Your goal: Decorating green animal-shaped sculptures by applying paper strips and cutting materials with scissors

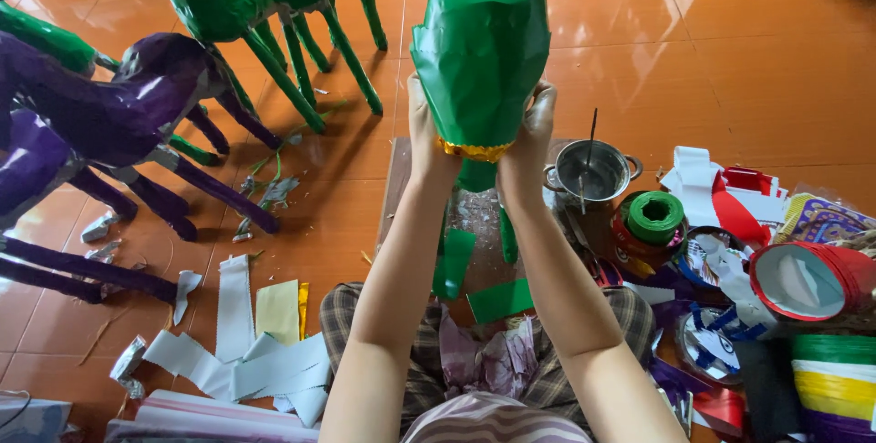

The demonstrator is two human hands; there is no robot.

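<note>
Both hands, left hand (426, 137) and right hand (532, 137), clasp the green foil figure (481, 41) (gold trim at its base), a metal pot (593, 172) just right.

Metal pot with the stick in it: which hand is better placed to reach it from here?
Probably the right hand. It grips the green paper figure on the side where the metal pot stands, just beyond that wrist. The left hand would have to cross the figure.
</note>
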